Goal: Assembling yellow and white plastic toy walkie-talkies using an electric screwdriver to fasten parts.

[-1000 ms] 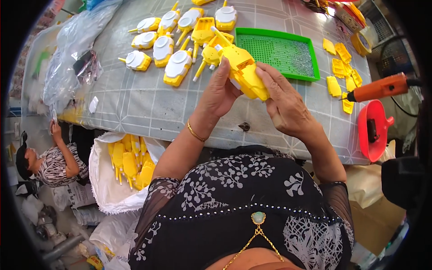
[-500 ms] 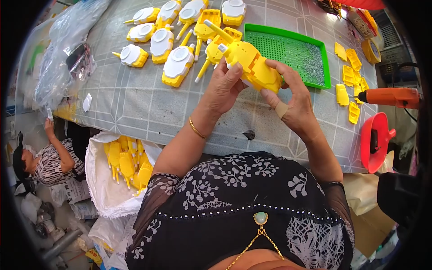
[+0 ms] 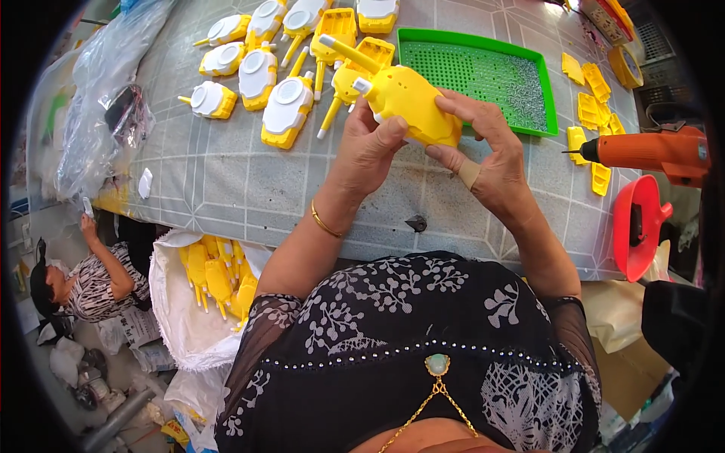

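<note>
Over the table I hold a yellow toy walkie-talkie (image 3: 415, 106), its stubby antenna pointing up and left. My left hand (image 3: 366, 147) grips its lower left side, thumb on the yellow face. My right hand (image 3: 487, 140) is closed on its right end, with a tan bandage on the thumb. The battery cover lies flush with the yellow back. Just behind are open yellow walkie-talkie shells (image 3: 336, 34). To their left lie several yellow-and-white walkie-talkies (image 3: 289, 106). A green tray (image 3: 550, 98) with small screws stands behind my right hand.
An orange electric screwdriver (image 3: 649, 151) juts in from the right, near loose yellow covers (image 3: 577, 140). A red scoop (image 3: 627, 264) sits at the right edge. At left are a sack (image 3: 170, 302) of yellow walkie-talkies, clear plastic (image 3: 106, 98) and another person (image 3: 106, 279).
The battery cover, askew with a gap half a second ago, now sits flush on the walkie-talkie. The view has shifted slightly; both hands keep their hold.
</note>
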